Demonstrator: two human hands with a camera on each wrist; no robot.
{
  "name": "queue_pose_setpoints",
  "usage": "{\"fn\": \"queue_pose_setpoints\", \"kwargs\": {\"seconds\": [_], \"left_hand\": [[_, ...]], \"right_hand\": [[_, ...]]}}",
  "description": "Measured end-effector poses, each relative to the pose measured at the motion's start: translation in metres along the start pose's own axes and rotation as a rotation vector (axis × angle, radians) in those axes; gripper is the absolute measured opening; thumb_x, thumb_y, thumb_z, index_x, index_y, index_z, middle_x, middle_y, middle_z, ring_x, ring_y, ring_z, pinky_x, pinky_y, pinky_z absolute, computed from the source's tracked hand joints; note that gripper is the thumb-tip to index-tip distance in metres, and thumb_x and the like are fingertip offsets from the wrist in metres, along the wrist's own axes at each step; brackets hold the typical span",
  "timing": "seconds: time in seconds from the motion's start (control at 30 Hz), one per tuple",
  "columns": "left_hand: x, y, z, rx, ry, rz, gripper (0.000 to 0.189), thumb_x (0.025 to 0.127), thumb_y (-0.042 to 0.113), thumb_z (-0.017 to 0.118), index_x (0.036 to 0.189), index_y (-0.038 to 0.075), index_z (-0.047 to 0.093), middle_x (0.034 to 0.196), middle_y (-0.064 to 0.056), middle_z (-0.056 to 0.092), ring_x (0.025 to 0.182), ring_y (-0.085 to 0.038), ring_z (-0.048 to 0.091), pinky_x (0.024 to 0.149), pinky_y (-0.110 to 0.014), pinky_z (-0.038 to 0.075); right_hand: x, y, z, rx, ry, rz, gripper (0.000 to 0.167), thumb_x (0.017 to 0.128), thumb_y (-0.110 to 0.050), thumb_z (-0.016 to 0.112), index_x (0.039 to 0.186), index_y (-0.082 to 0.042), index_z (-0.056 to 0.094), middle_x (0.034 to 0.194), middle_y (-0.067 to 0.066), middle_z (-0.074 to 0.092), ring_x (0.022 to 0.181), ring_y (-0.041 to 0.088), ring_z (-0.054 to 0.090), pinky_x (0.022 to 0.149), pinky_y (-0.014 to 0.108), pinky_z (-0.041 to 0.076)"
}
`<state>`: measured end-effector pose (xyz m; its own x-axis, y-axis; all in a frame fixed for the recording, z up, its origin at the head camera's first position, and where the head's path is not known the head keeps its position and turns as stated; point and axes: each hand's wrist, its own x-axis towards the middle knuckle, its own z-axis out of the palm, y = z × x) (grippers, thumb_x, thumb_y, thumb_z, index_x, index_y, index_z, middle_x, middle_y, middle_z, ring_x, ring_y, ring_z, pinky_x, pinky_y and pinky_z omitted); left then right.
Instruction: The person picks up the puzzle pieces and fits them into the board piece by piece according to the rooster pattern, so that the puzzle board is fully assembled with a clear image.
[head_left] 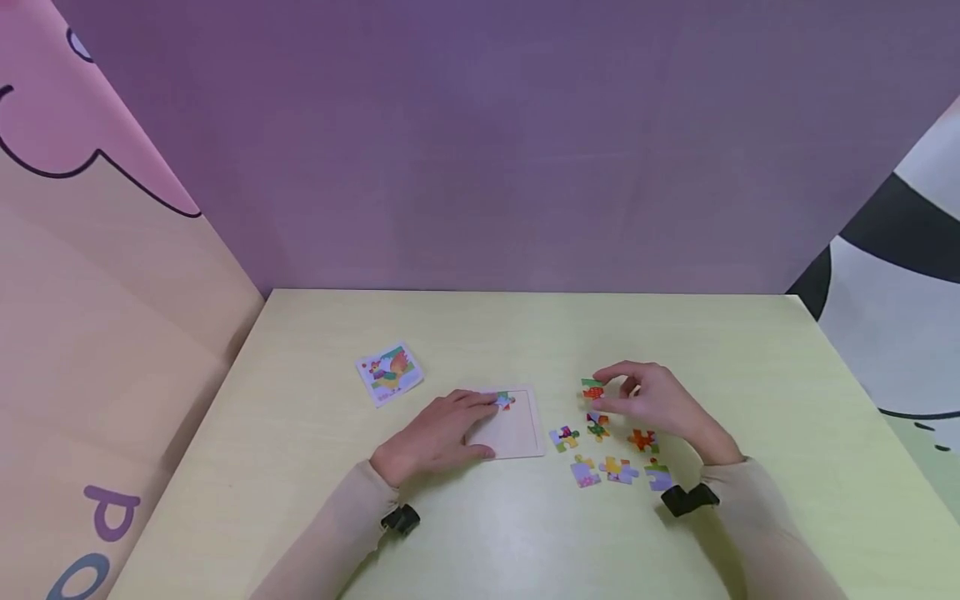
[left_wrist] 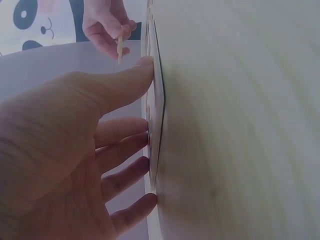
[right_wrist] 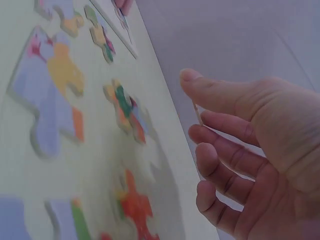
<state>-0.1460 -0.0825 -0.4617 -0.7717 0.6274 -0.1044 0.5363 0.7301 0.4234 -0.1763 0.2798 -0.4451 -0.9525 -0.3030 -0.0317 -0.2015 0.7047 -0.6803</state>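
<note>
My left hand (head_left: pixel 438 435) rests on a white puzzle board (head_left: pixel 519 437), its fingers fairly straight across the left part. In the left wrist view, the thumb (left_wrist: pixel 120 82) and fingertips touch the thin board from above. One colourful piece (head_left: pixel 506 401) lies at the board's upper edge, partly covered by the fingers. To the right, my right hand (head_left: pixel 656 402) pinches a green and red puzzle piece (head_left: pixel 592 389) between thumb and fingers, raised off the table. The right wrist view shows that piece (right_wrist: pixel 198 114) edge-on. Below it lies another puzzle piece (head_left: pixel 597 427).
Several loose puzzle pieces lie right of the board, among them an orange-red one (head_left: pixel 643 440) and a purple and yellow one (head_left: pixel 618 470). A square picture card (head_left: pixel 389 373) sits at the left. Behind the pale table (head_left: pixel 315 333) stands a purple wall (head_left: pixel 525 150).
</note>
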Motion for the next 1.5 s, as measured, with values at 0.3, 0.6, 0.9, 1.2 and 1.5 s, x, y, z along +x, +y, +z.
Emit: {"fn": "queue_pose_setpoints", "kwargs": {"seconds": [0.3,0.6,0.9,1.2,1.5], "left_hand": [[-0.001,0.0,-0.001,0.003,-0.001,0.003,0.067,0.102,0.043,0.071,0.158,0.011,0.052,0.17,0.001,0.044,0.156,-0.026,0.039,0.127,-0.048,0.037],[-0.001,0.0,-0.002,0.012,-0.004,0.001,0.068,0.102,0.044,0.071,0.158,0.011,0.052,0.17,0.0,0.044,0.156,-0.027,0.04,0.127,-0.048,0.037],[0.0,0.001,-0.004,0.008,-0.009,-0.001,0.069,0.101,0.043,0.072,0.159,0.011,0.052,0.17,0.0,0.043,0.156,-0.028,0.04,0.127,-0.048,0.037],[0.001,0.001,-0.002,0.019,-0.006,0.005,0.068,0.101,0.043,0.072,0.158,0.011,0.053,0.169,0.0,0.044,0.156,-0.026,0.041,0.126,-0.048,0.038],[0.0,0.001,-0.002,0.023,-0.006,-0.001,0.068,0.101,0.043,0.073,0.158,0.011,0.053,0.169,0.001,0.045,0.156,-0.025,0.04,0.127,-0.047,0.037]], "right_hand": [[0.011,-0.015,0.019,0.016,-0.027,-0.041,0.042,0.086,-0.032,0.09,0.122,-0.013,0.079,0.104,0.002,0.076,0.08,0.015,0.06,0.057,0.024,0.045],[0.021,-0.033,0.033,0.023,-0.03,-0.078,0.041,0.086,-0.033,0.091,0.119,-0.012,0.079,0.099,0.004,0.073,0.077,0.015,0.057,0.054,0.024,0.044],[0.03,-0.045,0.047,0.044,-0.072,-0.035,0.039,0.086,-0.032,0.091,0.12,-0.015,0.079,0.065,-0.001,0.052,0.057,0.015,0.045,0.047,0.025,0.036],[0.038,-0.053,0.059,0.051,-0.112,-0.046,0.04,0.085,-0.029,0.091,0.12,-0.013,0.079,0.071,0.0,0.064,0.06,0.016,0.05,0.05,0.024,0.04],[0.044,-0.06,0.068,0.029,-0.132,-0.05,0.038,0.086,-0.027,0.09,0.12,-0.012,0.079,0.117,0.003,0.075,0.069,0.017,0.058,0.058,0.029,0.051]]}}
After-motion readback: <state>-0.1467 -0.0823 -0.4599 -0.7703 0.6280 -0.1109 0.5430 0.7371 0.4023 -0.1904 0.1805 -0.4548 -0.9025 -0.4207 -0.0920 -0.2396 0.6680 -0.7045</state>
